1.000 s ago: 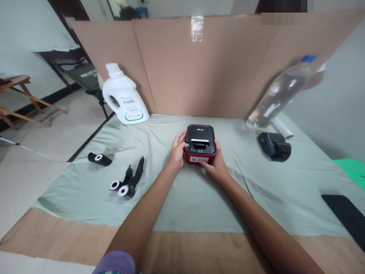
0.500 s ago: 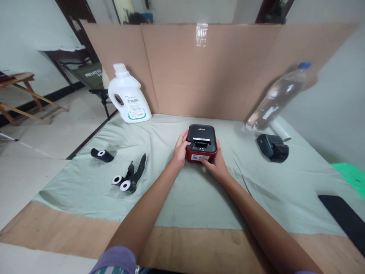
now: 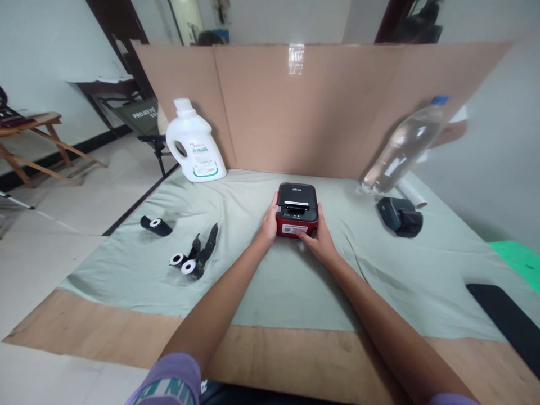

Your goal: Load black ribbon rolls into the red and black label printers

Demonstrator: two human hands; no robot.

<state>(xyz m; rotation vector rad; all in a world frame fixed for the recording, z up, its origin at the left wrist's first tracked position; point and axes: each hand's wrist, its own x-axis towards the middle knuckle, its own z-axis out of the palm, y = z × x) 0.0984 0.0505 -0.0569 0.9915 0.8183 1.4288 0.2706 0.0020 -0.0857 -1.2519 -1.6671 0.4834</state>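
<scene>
A small label printer, black on top with a red lower body, is held between both hands over the green cloth. Its front carries a white barcode sticker, and a white strip shows by the slot in its lid. Along its left side lies my left hand, fingers pressed to the casing. My right hand grips the right side, thumb across the front near the sticker. Most fingertips are hidden behind the casing. Whether the printer's base touches the cloth I cannot tell.
Black rolls with white cores lie at left, one roll apart. A white jug and a tilted water bottle stand by the cardboard. At right are a black device and a dark flat object.
My left thumb has moved off the printer's top edge to its side. Both hands still hold the printer, and the camera view has shifted slightly.
</scene>
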